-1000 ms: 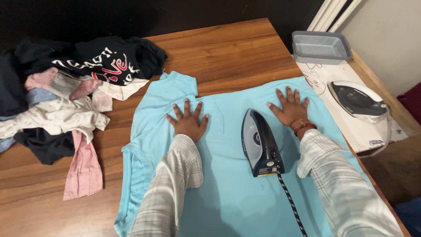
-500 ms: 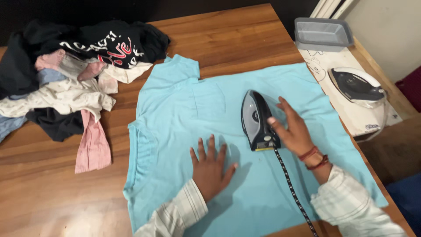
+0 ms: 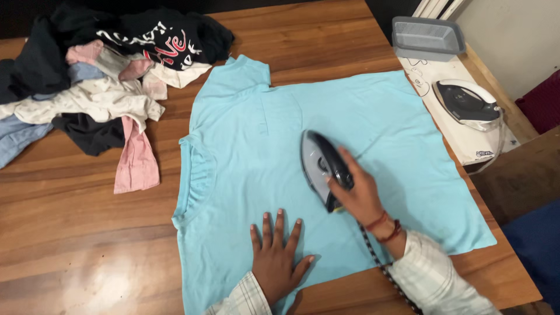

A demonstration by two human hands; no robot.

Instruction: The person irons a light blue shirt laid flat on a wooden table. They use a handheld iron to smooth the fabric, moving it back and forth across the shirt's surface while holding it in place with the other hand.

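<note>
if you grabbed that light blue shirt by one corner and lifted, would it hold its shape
Probably not. The light blue shirt lies thin and flat with soft creases, so it would likely droop. It looks light; the left hand pressing it suggests it slides easily on the smooth wooden table under the iron.

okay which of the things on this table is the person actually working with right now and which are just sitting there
In use:
- dark iron, gripped by the right hand
- light blue T-shirt, pressed flat by the left hand

Lying about:
- heap of clothes
- second iron
- grey tray
</note>
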